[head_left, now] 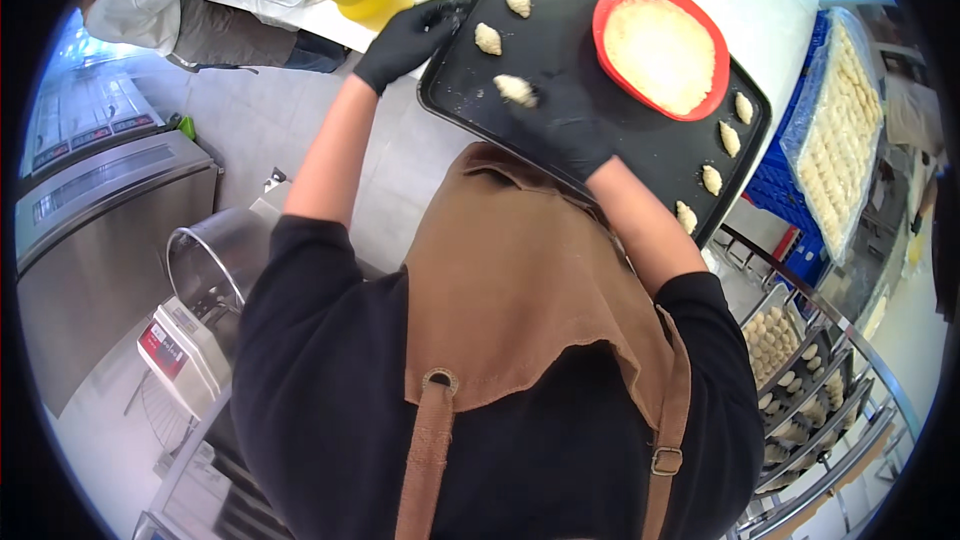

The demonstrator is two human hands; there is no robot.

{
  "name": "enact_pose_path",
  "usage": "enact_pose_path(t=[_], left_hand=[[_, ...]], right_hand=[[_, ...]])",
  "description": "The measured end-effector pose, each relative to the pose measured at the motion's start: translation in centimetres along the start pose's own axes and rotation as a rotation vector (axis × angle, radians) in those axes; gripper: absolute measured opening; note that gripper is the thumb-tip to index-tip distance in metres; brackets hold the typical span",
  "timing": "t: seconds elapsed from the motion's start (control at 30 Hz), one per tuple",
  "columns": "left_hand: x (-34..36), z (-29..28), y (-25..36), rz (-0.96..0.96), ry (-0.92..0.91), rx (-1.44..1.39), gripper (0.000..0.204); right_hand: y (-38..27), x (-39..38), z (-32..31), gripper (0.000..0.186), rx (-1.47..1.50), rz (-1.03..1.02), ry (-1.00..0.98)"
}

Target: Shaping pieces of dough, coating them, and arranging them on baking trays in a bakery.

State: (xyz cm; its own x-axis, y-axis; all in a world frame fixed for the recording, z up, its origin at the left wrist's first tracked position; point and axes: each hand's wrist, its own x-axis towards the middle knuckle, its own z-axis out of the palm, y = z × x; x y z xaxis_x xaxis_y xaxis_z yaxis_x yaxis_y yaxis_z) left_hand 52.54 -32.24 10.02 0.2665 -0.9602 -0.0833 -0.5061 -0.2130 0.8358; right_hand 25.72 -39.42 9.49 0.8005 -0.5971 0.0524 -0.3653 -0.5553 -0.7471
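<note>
Lighting was bright and even, shadows soft. Glare at upper right. Fisheye bent the edges; corners were black, rim slightly blurred.

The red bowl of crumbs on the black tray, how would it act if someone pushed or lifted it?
The red bowl looks wide and shallow, so it would probably slide on the black baking tray rather than tip. It is heaped almost to the rim, so a quick lift could spill crumbs.

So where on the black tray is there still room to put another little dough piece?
The black tray is bare between the left row of dough pieces and the red bowl, and below the bowl toward the right row. It is crowded around the right hand and the piece beside it.
</note>
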Motion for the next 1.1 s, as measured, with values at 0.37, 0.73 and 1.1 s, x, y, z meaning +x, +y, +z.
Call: enact_pose_path(t=[0.37,0.73,1.1], left_hand=[[-7.0,2.2,-6.9,-0.120,0.265,-0.147,0.033],[-7.3,3.1,-3.6,0.150,0.083,0.346,0.033],[-4.6,2.1,-4.6,0.162,0.345,0.246,0.032]], right_hand=[[0.0,4.3,10.1,0.031,-0.124,-0.034,0.070],[0.3,-3.4,-0.2,0.037,0.488,0.485,0.241],[9.7,-7.1,-8.2,0.038,1.292,0.818,0.866]])
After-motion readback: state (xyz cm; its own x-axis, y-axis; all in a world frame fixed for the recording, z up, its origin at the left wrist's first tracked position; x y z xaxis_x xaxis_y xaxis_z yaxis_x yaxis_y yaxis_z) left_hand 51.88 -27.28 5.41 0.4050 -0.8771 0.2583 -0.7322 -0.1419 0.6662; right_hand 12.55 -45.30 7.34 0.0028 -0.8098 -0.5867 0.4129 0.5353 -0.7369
